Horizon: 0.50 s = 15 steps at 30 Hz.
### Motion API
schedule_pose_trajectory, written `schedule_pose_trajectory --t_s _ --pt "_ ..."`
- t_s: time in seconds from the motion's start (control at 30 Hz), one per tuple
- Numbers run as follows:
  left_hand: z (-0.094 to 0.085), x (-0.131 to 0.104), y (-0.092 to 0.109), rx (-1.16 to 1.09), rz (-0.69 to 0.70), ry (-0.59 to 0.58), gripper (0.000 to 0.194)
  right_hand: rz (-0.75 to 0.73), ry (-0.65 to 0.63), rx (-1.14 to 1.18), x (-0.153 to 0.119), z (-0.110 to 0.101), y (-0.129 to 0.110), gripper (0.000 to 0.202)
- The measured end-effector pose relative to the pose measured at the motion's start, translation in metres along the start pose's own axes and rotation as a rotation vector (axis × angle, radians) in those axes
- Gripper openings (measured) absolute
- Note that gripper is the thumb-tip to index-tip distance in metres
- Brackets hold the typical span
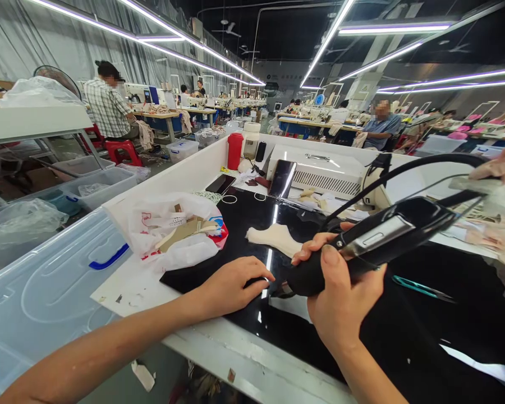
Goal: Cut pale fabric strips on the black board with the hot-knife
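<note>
My right hand [345, 292] is wrapped round a black corded handheld tool [374, 235] with a silver plate on its side. The exact kind of tool is unclear. Its rounded front end points down and left, close to the glossy black tabletop [235, 235]. Just left of that end, my left hand [231, 283] lies on the tabletop, fingers curved and thumb apart, with nothing visible between them. Partly under the tool is a flat pale piece [292, 308]. Beyond my hands lies a cream fabric piece [275, 238]. Teal-handled tweezers or snips [416, 287] rest to the right.
A white plastic bag [180, 255] with scraps sits at left, beside a clear lidded bin [63, 297]. Behind are a phone [221, 184], a red cup [234, 151] and a white vented machine [320, 171]. Another person's hand [499, 163] appears at the right edge, near the cord.
</note>
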<state>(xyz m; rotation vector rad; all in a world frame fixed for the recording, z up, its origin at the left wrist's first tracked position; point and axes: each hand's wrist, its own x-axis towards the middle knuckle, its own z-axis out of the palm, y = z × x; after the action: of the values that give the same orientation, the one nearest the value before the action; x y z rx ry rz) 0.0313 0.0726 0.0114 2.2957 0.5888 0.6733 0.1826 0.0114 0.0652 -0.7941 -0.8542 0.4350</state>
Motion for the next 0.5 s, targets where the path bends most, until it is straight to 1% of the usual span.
schedule_pose_trajectory --t_s 0.1,0.27,0.5 --pt "-0.0002 0.0001 0.0001 0.005 0.005 -0.003 0.020 0.005 0.010 0.017 -0.0026 -0.0008 -0.0032 0.042" --pt "-0.0003 0.0017 0.0004 0.016 0.008 -0.003 0.019 0.002 -0.017 0.028 -0.0062 -0.0023 -0.0037 0.042" --pt "0.0001 0.0009 0.0003 0.022 0.024 -0.003 0.021 -0.009 -0.015 0.011 -0.0073 -0.0011 -0.0063 0.041"
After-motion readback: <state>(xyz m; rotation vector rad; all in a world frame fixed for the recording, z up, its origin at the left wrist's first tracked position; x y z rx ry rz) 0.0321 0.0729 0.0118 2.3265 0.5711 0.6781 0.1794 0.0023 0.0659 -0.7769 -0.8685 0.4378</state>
